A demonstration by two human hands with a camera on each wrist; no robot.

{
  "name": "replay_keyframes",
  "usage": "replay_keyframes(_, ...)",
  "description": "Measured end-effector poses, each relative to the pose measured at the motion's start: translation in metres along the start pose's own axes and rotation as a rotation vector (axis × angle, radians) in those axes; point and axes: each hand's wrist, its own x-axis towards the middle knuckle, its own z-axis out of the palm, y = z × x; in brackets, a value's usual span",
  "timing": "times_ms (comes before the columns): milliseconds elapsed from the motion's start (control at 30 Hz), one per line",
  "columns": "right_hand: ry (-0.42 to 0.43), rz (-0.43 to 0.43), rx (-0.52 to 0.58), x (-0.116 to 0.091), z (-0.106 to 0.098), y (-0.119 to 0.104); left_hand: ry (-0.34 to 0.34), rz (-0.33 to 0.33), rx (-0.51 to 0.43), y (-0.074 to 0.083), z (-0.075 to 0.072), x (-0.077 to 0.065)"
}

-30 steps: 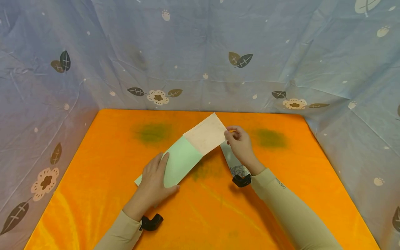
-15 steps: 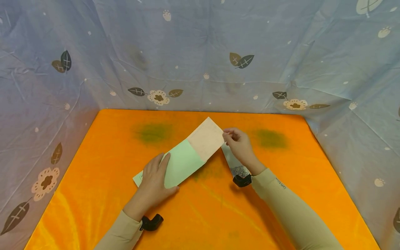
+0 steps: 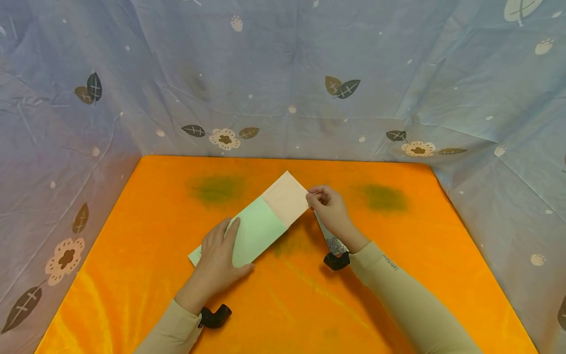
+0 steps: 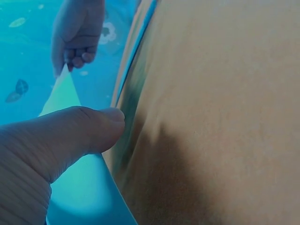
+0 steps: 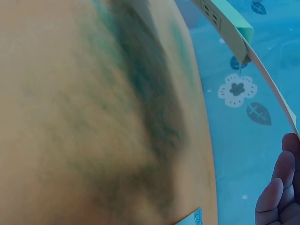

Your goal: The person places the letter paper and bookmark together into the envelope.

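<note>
A long mint-green carton (image 3: 261, 231) with a pale cream end panel (image 3: 286, 197) slants across the middle of the head view. My left hand (image 3: 216, 255) spans and grips its green part near the lower left end, and the thumb (image 4: 79, 131) crosses it in the left wrist view. At the far right corner, my right hand (image 3: 329, 206) pinches the cream panel's edge with curled fingers. Seen from the right wrist, the panel (image 5: 272, 84) runs as a thin edge from the green carton (image 5: 234, 18) to the fingertips (image 5: 269, 194). The carton's underside is mostly hidden.
Under the right wrist lies a flat light-grey strip (image 3: 336, 244) with a dark lacy print, partly covered. The orange cloth (image 3: 300, 305) covers the table. Blue patterned curtains (image 3: 274, 59) rise behind it and at both sides.
My right hand has moved left and slightly nearer, bringing the cream end along. The carton's far corner has shifted left and lower. My left hand has barely moved.
</note>
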Motion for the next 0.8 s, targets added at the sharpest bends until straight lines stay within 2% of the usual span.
replay_keyframes(233, -0.016, -0.014, -0.004, -0.004, 0.005, 0.000, 0.000, -0.007, 0.004, -0.001, 0.001, -0.001)
replay_keyframes(600, -0.052, 0.016, -0.032, -0.010, 0.011, 0.000, 0.001, -0.015, -0.007, -0.003, 0.004, -0.003)
replay_keyframes(800, -0.068, 0.017, -0.077, -0.008, 0.013, 0.007, 0.000, -0.018, -0.016, -0.005, 0.005, -0.004)
